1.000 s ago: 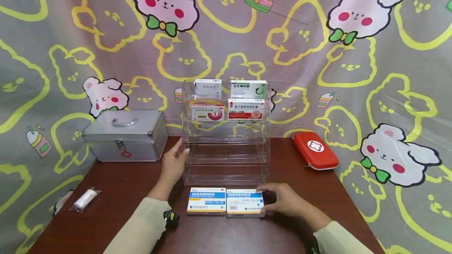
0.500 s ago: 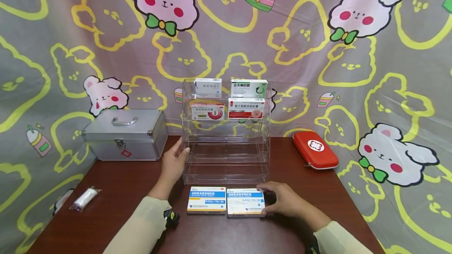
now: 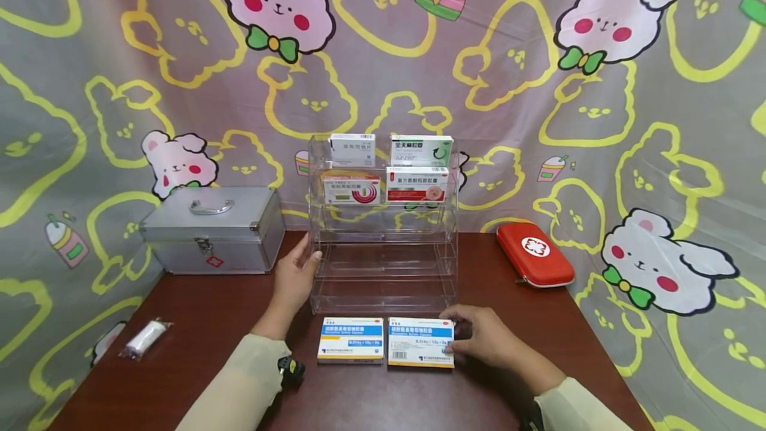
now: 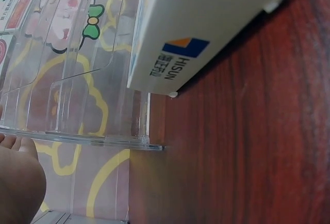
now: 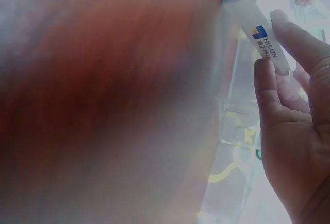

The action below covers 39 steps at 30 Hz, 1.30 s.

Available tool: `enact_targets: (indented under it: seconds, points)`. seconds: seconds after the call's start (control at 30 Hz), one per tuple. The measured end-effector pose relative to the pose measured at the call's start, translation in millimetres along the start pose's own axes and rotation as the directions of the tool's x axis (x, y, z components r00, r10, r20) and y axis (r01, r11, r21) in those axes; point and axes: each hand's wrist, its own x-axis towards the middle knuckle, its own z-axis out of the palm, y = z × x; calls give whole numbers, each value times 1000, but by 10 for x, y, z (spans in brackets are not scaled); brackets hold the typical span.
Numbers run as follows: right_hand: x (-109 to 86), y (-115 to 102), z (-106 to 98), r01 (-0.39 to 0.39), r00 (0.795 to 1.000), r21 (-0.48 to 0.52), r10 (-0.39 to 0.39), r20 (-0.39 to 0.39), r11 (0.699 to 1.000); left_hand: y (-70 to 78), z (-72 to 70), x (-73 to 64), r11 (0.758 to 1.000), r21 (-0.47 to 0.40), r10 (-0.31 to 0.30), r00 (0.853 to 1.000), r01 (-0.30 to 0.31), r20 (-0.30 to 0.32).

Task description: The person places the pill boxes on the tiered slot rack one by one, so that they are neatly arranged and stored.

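Two blue-and-white medicine boxes lie side by side in front of a clear acrylic display rack point(image 3: 383, 301) in the head view. My right hand point(image 3: 487, 341) pinches the right medicine box point(image 3: 419, 344) at its right end; the right wrist view shows thumb and fingers on either side of its HISUN-marked end point(image 5: 263, 41). A narrow gap separates it from the left medicine box point(image 3: 350, 340). My left hand point(image 3: 296, 278) holds the rack's left side panel, thumb at the front edge and fingers along the outside. The left wrist view shows only part of that hand point(image 4: 18, 183).
Several medicine boxes fill the rack's upper tiers, including a red-and-white one point(image 3: 417, 185) and a green-and-white one point(image 3: 421, 151). A silver first-aid case point(image 3: 209, 231) stands back left, a red zip case point(image 3: 534, 255) back right. A wrapped white roll point(image 3: 145, 338) lies at the left.
The right medicine box has shifted slightly right with my right hand, widening the gap to the left box. My left hand stays at the rack.
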Motion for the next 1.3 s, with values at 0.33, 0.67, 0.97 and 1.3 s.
enact_targets:
  seconds: [0.33,0.67,0.97,1.3]
  points:
    - [-47,-17,-68,44,996,40,-41,-78,998,-6,15,-5,1000,-30,-1,1000,0,-11]
    - [-88,-34,-67,98,988,50,-91,-121,994,-2,11,-8,999,-37,-12,1000,12,-3]
    - [-20,-178,-193,95,979,78,-79,-189,992,13,18,-2,1000,-26,12,1000,-12,-11]
    - [419,-608,-579,152,891,103,-92,-445,983,24,26,-20,1000,-31,-3,1000,2,-9]
